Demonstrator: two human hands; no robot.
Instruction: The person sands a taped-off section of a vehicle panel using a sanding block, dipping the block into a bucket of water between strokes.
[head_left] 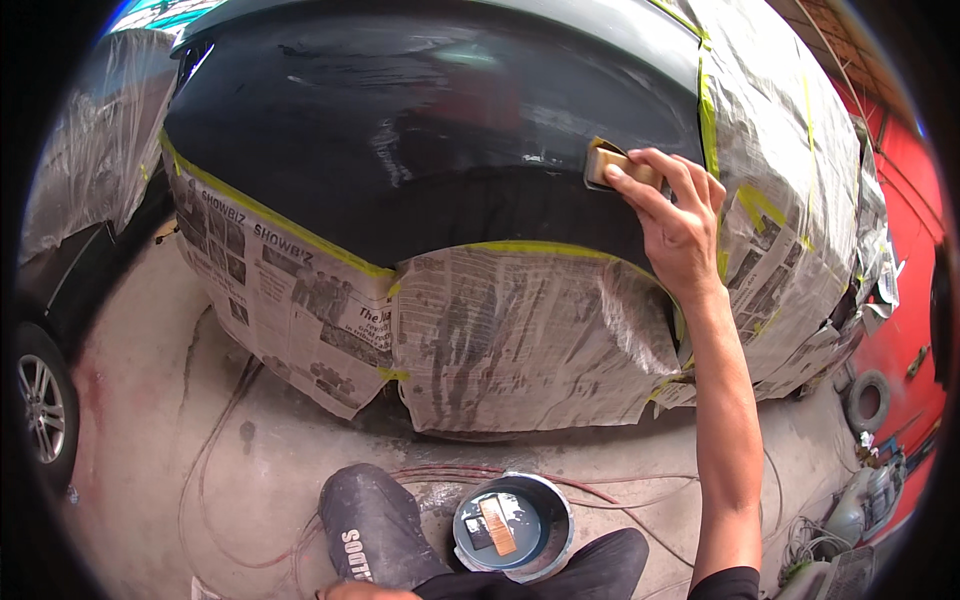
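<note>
My right hand (685, 200) is closed round a tan sanding block (632, 168) with a dark sheet of sandpaper wrapped about it. It presses the block to a dark grey, wet-looking car panel (330, 130), near the panel's right side above the wheel arch. Pale streaks and wet glints mark the panel. My left hand (366, 592) only just shows at the lower edge, by my left knee, and its fingers are hidden. Between my knees stands a bucket (560, 540) of greyish water, holding a brownish block (497, 526) and a small dark piece (478, 533).
Newspaper (500, 340) and yellow-green tape (290, 228) cover the car below and right of the panel. Red hoses (590, 490) cross the concrete floor behind the bucket. Another car's wheel (42, 395) stands at left; a loose tyre (868, 402) leans by the red wall.
</note>
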